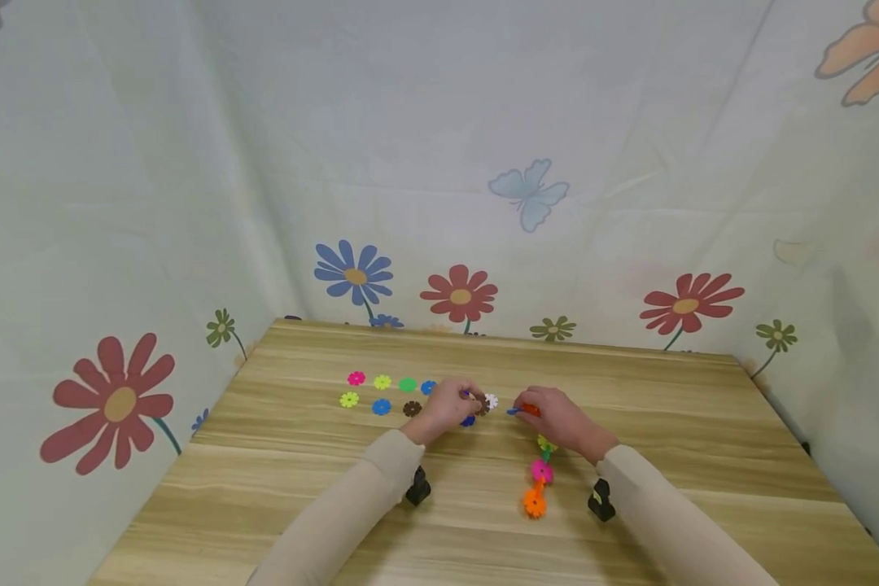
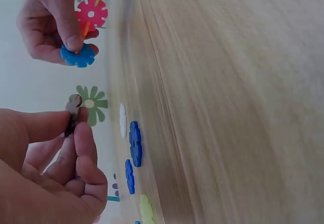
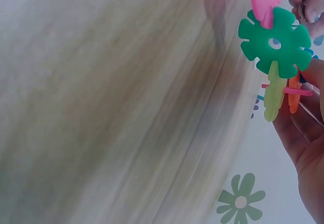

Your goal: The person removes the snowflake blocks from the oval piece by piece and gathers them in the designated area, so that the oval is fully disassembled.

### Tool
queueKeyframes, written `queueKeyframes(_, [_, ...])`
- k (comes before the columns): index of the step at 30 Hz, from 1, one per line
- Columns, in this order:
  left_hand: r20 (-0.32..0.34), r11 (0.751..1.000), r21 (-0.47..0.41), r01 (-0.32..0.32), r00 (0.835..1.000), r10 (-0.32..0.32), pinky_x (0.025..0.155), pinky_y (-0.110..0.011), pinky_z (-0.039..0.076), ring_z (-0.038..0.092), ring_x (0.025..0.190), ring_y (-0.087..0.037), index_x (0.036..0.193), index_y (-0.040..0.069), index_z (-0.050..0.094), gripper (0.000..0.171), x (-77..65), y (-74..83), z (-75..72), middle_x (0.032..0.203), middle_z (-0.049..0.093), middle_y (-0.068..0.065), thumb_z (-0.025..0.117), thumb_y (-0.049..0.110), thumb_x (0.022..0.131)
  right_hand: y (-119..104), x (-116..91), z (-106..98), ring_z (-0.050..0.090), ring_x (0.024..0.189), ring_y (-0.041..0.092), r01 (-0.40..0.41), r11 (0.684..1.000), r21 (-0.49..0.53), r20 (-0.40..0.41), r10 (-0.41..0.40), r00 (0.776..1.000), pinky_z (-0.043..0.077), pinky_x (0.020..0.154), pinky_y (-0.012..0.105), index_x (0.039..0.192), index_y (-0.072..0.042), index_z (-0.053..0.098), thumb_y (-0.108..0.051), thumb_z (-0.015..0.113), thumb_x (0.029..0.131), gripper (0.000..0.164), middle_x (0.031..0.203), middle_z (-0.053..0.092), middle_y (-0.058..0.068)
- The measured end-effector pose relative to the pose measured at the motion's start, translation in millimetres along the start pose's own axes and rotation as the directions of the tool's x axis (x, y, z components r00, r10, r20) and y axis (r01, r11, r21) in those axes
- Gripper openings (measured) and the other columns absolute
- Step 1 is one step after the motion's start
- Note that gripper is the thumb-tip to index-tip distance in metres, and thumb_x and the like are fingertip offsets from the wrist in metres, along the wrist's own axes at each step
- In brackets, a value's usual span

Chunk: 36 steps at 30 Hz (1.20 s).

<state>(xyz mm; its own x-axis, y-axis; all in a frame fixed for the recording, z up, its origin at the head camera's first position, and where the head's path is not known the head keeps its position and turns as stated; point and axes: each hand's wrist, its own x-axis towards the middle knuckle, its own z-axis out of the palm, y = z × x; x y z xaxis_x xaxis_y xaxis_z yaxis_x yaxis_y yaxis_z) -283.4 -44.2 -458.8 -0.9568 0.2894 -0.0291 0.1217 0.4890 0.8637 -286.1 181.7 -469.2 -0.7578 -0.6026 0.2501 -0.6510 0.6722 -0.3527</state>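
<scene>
My left hand [image 1: 448, 405] pinches a brown flower-shaped linking disc [image 2: 74, 113] between thumb and fingers, held edge-on above the table. Opposite it, my right hand [image 1: 562, 419] grips the end of a chain of slotted-together discs. A blue disc [image 2: 77, 56] juts out past the right thumb, with an orange disc [image 3: 294, 93] close behind. Along the chain come a red-pink disc [image 2: 91, 12], a yellow disc [image 3: 274, 93], a green disc [image 3: 275, 42] and a pink disc [image 3: 266, 2]. Its other end, an orange disc [image 1: 535, 505], hangs toward me. Between the two hands there is a gap.
Loose flower discs lie in rows on the wooden table [image 1: 278, 456], among them a yellow disc [image 1: 348, 400], a blue disc [image 1: 382, 407], a brown disc [image 1: 413, 409] and a white disc [image 1: 491, 400]. A flower-printed curtain [image 1: 410, 163] hangs behind.
</scene>
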Motion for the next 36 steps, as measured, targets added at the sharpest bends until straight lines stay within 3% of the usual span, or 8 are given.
queueKeyframes(4, [0.049, 0.999, 0.043, -0.025, 0.999, 0.023, 0.051, -0.024, 0.042, 0.057, 0.064, -0.017, 0.107, 0.001, 0.066, 0.019, -0.5, 0.1, 4.0, 0.079, 0.064, -0.005, 0.061, 0.003, 0.089, 0, -2, -1, 0.055, 0.074, 0.007, -0.005, 1.000, 0.000, 0.005, 0.005, 1.000, 0.051, 0.072, 0.029, 0.091, -0.011, 0.069, -0.012, 0.069, 0.087, 0.004, 0.086, 0.060, -0.009])
queueKeyframes(12, [0.078, 0.988, 0.138, -0.069, 0.995, 0.058, 0.063, -0.026, 0.048, 0.062, 0.078, -0.016, 0.102, -0.001, 0.067, 0.026, 4.3, -5.5, 12.9, 0.086, 0.068, -0.009, 0.069, -0.009, 0.076, 0, -4, -2, 0.055, 0.076, 0.007, -0.041, 0.999, 0.017, 0.011, 0.041, 0.999, 0.051, 0.074, 0.031, 0.091, -0.016, 0.067, -0.012, 0.069, 0.087, 0.006, 0.087, 0.060, -0.010])
queueKeyframes(21, [0.107, 0.938, 0.323, -0.122, 0.990, 0.092, 0.068, -0.027, 0.049, 0.062, 0.079, -0.016, 0.098, 0.001, 0.069, 0.025, 11.7, -8.6, 22.7, 0.086, 0.068, -0.007, 0.073, -0.006, 0.074, 1, -5, -1, 0.056, 0.077, 0.008, -0.043, 0.999, 0.019, 0.022, 0.042, 0.999, 0.051, 0.076, 0.031, 0.092, -0.016, 0.067, -0.013, 0.068, 0.087, 0.006, 0.088, 0.060, -0.011])
queueKeyframes(27, [0.106, 0.900, 0.422, -0.109, 0.992, 0.070, 0.070, -0.028, 0.048, 0.059, 0.080, -0.015, 0.099, 0.004, 0.069, 0.023, 12.5, -6.4, 27.6, 0.088, 0.066, -0.004, 0.075, 0.002, 0.076, 1, -5, -2, 0.056, 0.077, 0.007, -0.043, 0.999, 0.025, 0.037, 0.043, 0.998, 0.051, 0.076, 0.031, 0.092, -0.016, 0.067, -0.014, 0.068, 0.088, 0.005, 0.088, 0.059, -0.012])
queueKeyframes(36, [0.087, 0.885, 0.452, -0.107, 0.993, 0.075, 0.069, -0.029, 0.049, 0.060, 0.080, -0.017, 0.095, 0.004, 0.070, 0.021, 15.3, -5.9, 28.3, 0.087, 0.066, -0.004, 0.074, 0.003, 0.075, 0, -4, -3, 0.055, 0.076, 0.007, -0.032, 0.999, 0.029, 0.033, 0.031, 0.999, 0.051, 0.076, 0.031, 0.092, -0.015, 0.068, -0.013, 0.069, 0.087, 0.005, 0.086, 0.059, -0.011])
